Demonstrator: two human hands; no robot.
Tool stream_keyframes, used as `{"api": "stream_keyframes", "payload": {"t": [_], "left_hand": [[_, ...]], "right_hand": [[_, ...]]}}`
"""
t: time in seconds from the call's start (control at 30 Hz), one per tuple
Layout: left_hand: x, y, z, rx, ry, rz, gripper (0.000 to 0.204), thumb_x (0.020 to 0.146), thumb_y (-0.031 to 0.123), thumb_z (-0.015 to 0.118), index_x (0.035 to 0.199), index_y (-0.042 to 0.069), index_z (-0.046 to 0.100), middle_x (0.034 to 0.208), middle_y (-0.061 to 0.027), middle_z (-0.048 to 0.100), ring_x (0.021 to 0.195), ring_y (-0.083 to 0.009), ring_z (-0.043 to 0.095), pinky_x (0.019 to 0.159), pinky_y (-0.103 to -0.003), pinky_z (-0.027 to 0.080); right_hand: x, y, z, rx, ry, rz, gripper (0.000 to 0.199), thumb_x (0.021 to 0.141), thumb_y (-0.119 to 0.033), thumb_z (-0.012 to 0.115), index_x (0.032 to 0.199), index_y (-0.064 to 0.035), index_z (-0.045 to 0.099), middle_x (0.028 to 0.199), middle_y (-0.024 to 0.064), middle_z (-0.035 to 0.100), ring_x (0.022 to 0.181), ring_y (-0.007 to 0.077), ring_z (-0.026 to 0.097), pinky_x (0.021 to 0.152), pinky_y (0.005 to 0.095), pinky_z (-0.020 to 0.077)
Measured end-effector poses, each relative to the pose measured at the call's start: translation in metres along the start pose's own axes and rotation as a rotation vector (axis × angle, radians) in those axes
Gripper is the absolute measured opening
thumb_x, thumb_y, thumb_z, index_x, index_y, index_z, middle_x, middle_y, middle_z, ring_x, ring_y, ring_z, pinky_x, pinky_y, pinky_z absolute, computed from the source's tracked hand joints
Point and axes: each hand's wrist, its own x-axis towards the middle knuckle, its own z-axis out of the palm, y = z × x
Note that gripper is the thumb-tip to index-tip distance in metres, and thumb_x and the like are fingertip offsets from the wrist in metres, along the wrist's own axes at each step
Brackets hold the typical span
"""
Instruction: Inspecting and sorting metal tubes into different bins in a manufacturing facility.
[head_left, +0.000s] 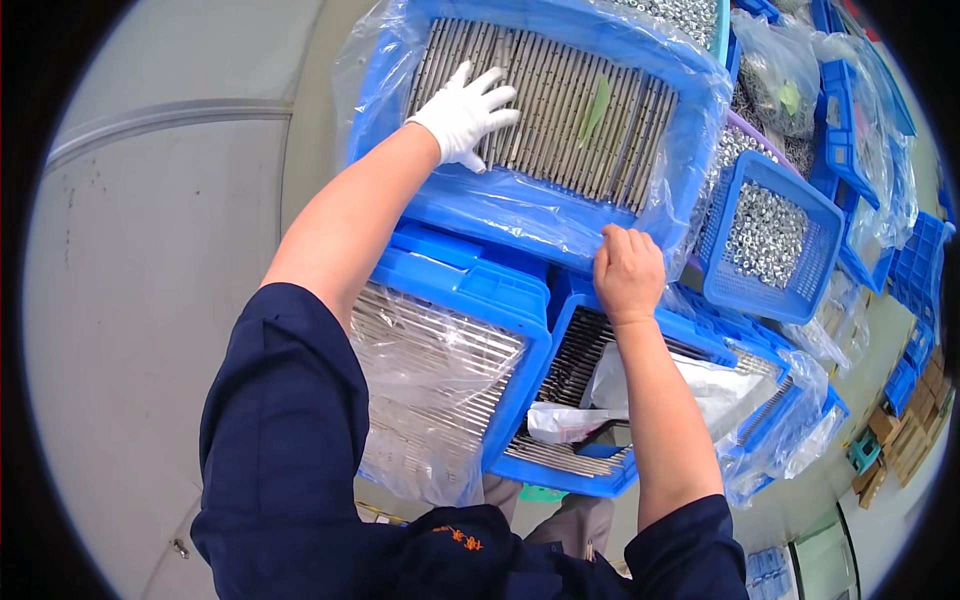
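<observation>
The gloved left hand [465, 112] lies flat, grip released, on the metal rods [560, 110] inside the top blue crate [520, 215]; the bare right hand [628, 272] is clenched on the crate's near rim.

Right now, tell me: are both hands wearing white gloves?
No. Only the left hand wears a white glove, resting on the metal rods in the top blue crate; the right hand is bare, gripping the crate's plastic-lined rim.
</observation>
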Motion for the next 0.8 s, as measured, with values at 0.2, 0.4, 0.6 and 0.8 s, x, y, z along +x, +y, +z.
{"api": "stream_keyframes", "payload": {"t": [0.2,0.4,0.6,0.8], "left_hand": [[-0.011,-0.018,-0.004,0.026,-0.084,-0.029,0.065,0.051,0.036,0.074,0.106,0.013,0.049,0.125,-0.0070,0.033,0.123,-0.0292,0.021,0.098,-0.054,0.020],[-0.032,-0.036,0.000,0.009,-0.104,-0.102,0.067,0.047,0.034,0.076,0.105,0.012,0.049,0.125,-0.0081,0.032,0.122,-0.0295,0.023,0.098,-0.053,0.020],[-0.044,-0.033,0.001,0.053,-0.155,-0.192,0.083,0.046,0.032,0.077,0.119,0.017,0.040,0.132,-0.0093,0.024,0.122,-0.0296,0.023,0.101,-0.043,0.021],[-0.048,-0.033,0.021,0.045,-0.063,-0.265,0.095,0.048,0.019,0.077,0.129,0.025,0.026,0.135,-0.0114,0.018,0.121,-0.0312,0.026,0.100,-0.042,0.023]], "right_hand": [[0.000,-0.001,-0.002,-0.001,-0.023,0.018,0.010,0.067,-0.009,0.053,0.077,-0.0080,0.053,0.067,0.0071,0.051,0.066,0.0246,0.050,0.059,0.0339,0.0396],[0.001,-0.003,-0.002,-0.003,-0.047,0.019,0.010,0.069,-0.009,0.051,0.079,-0.0069,0.054,0.068,0.0080,0.051,0.067,0.0251,0.050,0.061,0.0342,0.0397],[0.000,-0.001,-0.003,-0.012,-0.040,0.024,0.009,0.069,-0.009,0.051,0.078,-0.0070,0.054,0.068,0.0081,0.051,0.066,0.0251,0.050,0.060,0.0341,0.0398],[0.002,-0.004,-0.002,-0.013,-0.040,0.019,0.009,0.070,-0.009,0.051,0.078,-0.0070,0.054,0.067,0.0081,0.051,0.066,0.0252,0.051,0.060,0.0342,0.0399]]}}
